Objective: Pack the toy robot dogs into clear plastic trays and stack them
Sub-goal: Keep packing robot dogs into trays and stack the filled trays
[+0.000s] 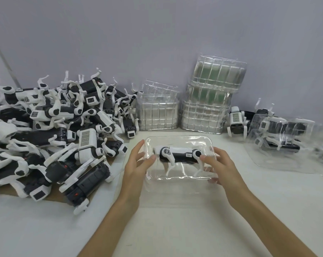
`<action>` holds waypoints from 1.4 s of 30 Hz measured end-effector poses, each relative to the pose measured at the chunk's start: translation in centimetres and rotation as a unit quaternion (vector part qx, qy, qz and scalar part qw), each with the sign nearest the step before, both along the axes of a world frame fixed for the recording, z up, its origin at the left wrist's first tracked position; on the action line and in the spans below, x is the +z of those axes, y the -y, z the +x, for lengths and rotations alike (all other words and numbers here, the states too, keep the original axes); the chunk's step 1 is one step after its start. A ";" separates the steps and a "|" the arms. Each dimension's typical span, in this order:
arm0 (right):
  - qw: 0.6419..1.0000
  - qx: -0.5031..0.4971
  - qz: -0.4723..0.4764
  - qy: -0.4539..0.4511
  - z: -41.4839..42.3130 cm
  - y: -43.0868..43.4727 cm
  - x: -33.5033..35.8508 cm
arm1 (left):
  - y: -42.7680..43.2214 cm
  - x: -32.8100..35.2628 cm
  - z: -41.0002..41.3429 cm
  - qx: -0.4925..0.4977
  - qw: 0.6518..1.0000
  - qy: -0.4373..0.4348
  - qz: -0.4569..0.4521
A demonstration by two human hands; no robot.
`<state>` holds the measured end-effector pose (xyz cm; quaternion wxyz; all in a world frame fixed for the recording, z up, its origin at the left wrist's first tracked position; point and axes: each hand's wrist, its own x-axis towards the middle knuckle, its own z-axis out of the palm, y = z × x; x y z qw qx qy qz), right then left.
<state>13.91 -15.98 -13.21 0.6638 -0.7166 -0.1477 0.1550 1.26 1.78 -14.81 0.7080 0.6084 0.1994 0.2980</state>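
Observation:
A black-and-white toy robot dog (179, 154) lies on its side inside a clear plastic tray (177, 140) at the middle of the table. My left hand (136, 164) is at the tray's left end, fingers straight, thumb touching the tray beside the dog's front. My right hand (217, 164) rests on the tray's right end, thumb pressing near the dog's rear hip joint, fingers spread along the tray's side.
A big heap of loose robot dogs (51, 134) fills the left of the table. Stacks of empty clear trays (158, 112) (210, 95) stand at the back. Packed trays with dogs (281, 134) sit at the right, with one loose dog (236, 123) standing beside them.

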 end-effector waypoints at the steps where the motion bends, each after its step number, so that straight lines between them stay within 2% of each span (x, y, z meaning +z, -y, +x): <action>1: 1.000 -0.002 0.002 -0.019 0.1 0.1 0.0 | -0.2 0.0 0.0 -0.004 1.000 -0.001 -0.008; 5: 0.999 -0.014 -0.032 -0.016 0.4 0.2 -0.3 | -0.3 -0.2 -0.1 -0.013 1.000 0.004 -0.005; 7: 0.996 -0.021 -0.071 0.044 0.0 0.1 -0.3 | -0.2 -0.4 -0.1 -0.014 1.000 -0.002 0.006; 8: 0.988 -0.031 -0.103 0.114 -0.5 0.1 -0.2 | -0.2 -0.5 -0.1 -0.017 1.000 -0.003 0.017; 10: 0.934 -0.031 -0.168 0.313 -1.5 0.2 0.0 | 0.0 -0.7 -0.1 -0.023 0.999 -0.009 0.036; 12: 0.862 0.043 -0.211 0.459 -2.4 0.0 0.1 | 0.2 -1.0 0.1 -0.022 0.998 -0.014 0.059; 15: 0.785 0.155 -0.284 0.528 -3.3 -0.9 -0.9 | 0.7 -1.1 0.3 -0.046 0.997 0.001 0.055; 17: 0.761 0.151 -0.309 0.550 -3.0 -1.1 -1.6 | 0.8 -1.2 0.3 -0.060 0.997 -0.003 0.052; 23: 0.791 0.047 -0.327 0.515 1.5 0.8 -1.9 | 0.8 -1.7 0.4 -0.062 0.996 -0.035 0.063; 30: 0.795 -0.039 -0.403 0.453 5.5 3.7 -1.7 | 1.1 -1.6 0.4 -0.067 0.995 -0.034 0.067; 39: 0.794 -0.056 -0.422 0.434 6.8 4.8 -1.9 | 1.4 -1.4 0.3 -0.066 0.995 -0.045 0.062; 42: 0.808 -0.057 -0.402 0.427 6.7 4.7 -1.8 | 1.4 -1.4 0.3 -0.063 0.995 -0.049 0.065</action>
